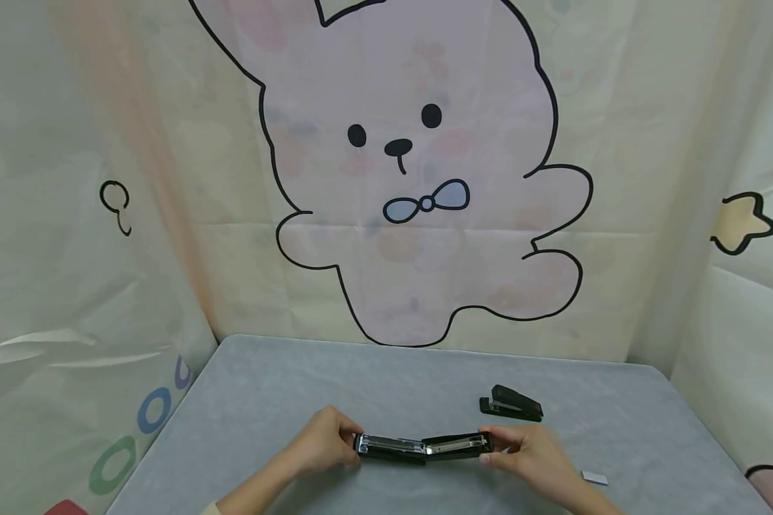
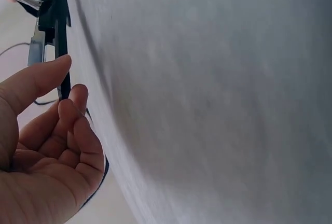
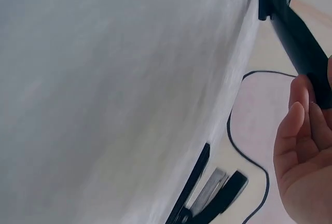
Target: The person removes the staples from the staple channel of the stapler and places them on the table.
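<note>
A black stapler (image 1: 425, 448) is spread wide at its hinge, its metal inside facing up in the head view. My left hand (image 1: 327, 442) pinches one end of it between thumb and fingers. At the opposite end, my right hand (image 1: 522, 452) grips the other half. The left wrist view shows the thumb and fingertips on the narrow black base (image 2: 61, 53). In the right wrist view, fingers hold the broad black arm (image 3: 301, 40). Behind the right hand, a second black stapler (image 1: 510, 404) rests on the table.
A small pale block, perhaps staples (image 1: 595, 477), lies beside the right forearm. The grey-covered table (image 1: 283, 379) ends at a printed curtain (image 1: 232, 286) at the back, with more hanging fabric on both sides.
</note>
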